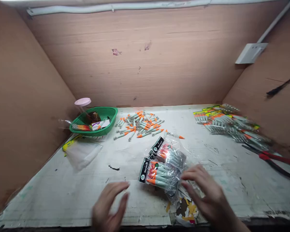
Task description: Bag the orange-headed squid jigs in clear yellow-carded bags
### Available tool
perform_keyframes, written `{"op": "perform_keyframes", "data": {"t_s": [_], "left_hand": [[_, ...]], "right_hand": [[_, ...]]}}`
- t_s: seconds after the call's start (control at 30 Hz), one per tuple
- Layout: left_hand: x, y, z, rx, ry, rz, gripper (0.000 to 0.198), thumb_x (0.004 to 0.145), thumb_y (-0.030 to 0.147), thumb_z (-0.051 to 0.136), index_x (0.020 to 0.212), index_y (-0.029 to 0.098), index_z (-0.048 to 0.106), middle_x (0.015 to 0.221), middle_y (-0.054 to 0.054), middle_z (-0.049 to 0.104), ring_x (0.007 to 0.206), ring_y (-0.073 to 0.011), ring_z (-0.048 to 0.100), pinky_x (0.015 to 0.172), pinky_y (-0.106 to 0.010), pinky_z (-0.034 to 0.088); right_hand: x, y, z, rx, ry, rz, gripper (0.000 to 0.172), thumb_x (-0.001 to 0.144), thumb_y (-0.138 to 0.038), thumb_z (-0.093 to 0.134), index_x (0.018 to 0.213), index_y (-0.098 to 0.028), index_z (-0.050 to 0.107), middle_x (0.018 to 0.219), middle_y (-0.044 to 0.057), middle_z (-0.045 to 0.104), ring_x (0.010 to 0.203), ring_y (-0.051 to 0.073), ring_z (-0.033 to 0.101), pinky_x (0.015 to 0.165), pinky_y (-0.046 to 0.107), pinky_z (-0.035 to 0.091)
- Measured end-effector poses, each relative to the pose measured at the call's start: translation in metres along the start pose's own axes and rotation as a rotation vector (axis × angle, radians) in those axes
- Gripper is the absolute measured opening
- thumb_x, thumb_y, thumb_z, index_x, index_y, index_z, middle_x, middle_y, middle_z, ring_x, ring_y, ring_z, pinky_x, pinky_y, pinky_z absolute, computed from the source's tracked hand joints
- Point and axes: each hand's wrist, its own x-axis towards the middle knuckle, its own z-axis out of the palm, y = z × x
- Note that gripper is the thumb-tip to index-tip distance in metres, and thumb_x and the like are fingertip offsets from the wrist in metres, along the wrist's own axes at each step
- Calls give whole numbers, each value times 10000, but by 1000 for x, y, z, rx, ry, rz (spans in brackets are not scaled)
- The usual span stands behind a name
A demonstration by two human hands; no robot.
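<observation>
Two clear plastic packets (162, 166) of orange-and-white floats, with black header cards, lie near the front of the white tabletop (62, 190). My right hand (204, 191) rests just right of them, its fingertips touching the edge of the nearer packet. Left of the packets my left hand (110, 206) hovers above the table, fingers spread, holding nothing. A heap of loose orange-and-white floats (140, 125) lies further back in the middle.
A green basket (111, 112) with small items and a pink-lidded jar (83, 104) stands back left, with empty clear bags (83, 154) before it. A stack of filled packets (228, 124) lies back right, and red-handled pliers (273, 159) at the right. Brown board walls enclose three sides.
</observation>
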Motion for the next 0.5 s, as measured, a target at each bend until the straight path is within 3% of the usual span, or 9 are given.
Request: {"op": "perform_keyframes", "data": {"t_s": [0.07, 0.1, 0.2, 0.3, 0.37, 0.5], "left_hand": [[25, 1, 31, 96, -105, -24, 411, 752, 442, 647, 1104, 230, 623, 1076, -109, 642, 971, -277, 586, 859, -389, 454], [38, 0, 44, 149, -82, -68, 494, 707, 461, 672, 1121, 198, 611, 1059, -124, 644, 970, -299, 580, 838, -392, 444], [69, -5, 62, 155, -131, -245, 633, 538, 422, 774, 1088, 164, 596, 708, -21, 604, 733, -249, 573, 655, -312, 415], [77, -10, 54, 24, -216, -293, 353, 580, 406, 730, 823, 175, 617, 567, 46, 491, 567, -161, 489, 545, -252, 356], [75, -6, 41, -47, -263, -294, 311, 647, 470, 668, 705, 180, 574, 599, 27, 516, 584, -149, 496, 545, -242, 372], [70, 12, 21, -378, -320, -325, 369, 728, 542, 622, 819, 193, 540, 766, -9, 592, 704, -163, 549, 630, -257, 444]], "right_hand": [[15, -8, 18, -6, -69, -133, 106, 860, -123, 519, 920, -183, 582, 825, 62, 658, 794, 197, 600, 735, 355, 524], [19, -10, 25, -21, -100, -172, 131, 859, -113, 508, 940, -179, 586, 858, 69, 665, 822, 206, 600, 762, 374, 522], [21, -7, 36, -17, -139, -208, 160, 859, -100, 479, 956, -169, 587, 877, 72, 666, 851, 207, 607, 792, 372, 528], [17, 6, 37, 20, -133, -204, 159, 861, -83, 464, 938, -160, 581, 845, 71, 661, 838, 200, 614, 770, 348, 541], [14, 17, 35, 30, -150, -200, 162, 859, -78, 468, 937, -160, 584, 844, 71, 662, 836, 202, 614, 764, 346, 543], [18, 33, 31, 43, -181, -165, 188, 851, -130, 530, 1025, -168, 589, 945, 87, 670, 904, 209, 614, 799, 337, 535]]}}
